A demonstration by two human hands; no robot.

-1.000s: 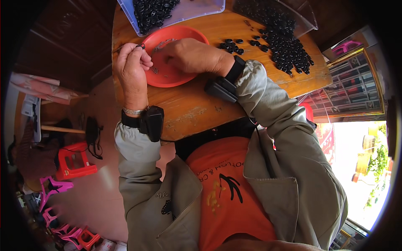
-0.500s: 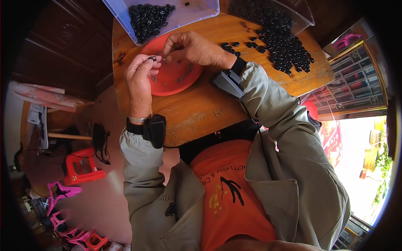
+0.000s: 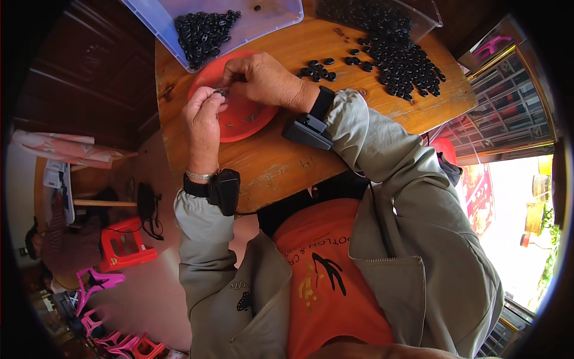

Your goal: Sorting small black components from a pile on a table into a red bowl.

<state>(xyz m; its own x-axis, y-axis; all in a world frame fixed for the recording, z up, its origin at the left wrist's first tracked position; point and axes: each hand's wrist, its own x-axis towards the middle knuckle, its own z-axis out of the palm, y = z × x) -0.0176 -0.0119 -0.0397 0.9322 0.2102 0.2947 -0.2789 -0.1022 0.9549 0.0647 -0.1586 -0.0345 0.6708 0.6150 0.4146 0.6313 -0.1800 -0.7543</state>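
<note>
Over a shallow red plastic dish (image 3: pixel 239 133), my left hand (image 3: pixel 204 122) pinches a small black piece (image 3: pixel 220 93) between thumb and fingertips. My right hand (image 3: pixel 266 81) reaches in from the right, its fingers closed together right beside that piece. What the right fingertips hold is too small and too covered to make out. Several thin, greyish metal bits (image 3: pixel 252 116) lie on the dish, partly below my hands. The dish sits on the wooden table (image 3: pixel 269 173).
A clear bluish plastic bin (image 3: pixel 272 24) with a heap of black oval pieces (image 3: pixel 206 37) stands at the far left. At the far right, another clear bin (image 3: pixel 423 24) lets black pieces (image 3: pixel 409 73) spread onto the table. Red stool (image 3: pixel 127 245) on the floor, left.
My right hand has come closer to the left, its fingertips now against the small black piece. The left fingers cover more of that piece. The whole view has shifted slightly.
</note>
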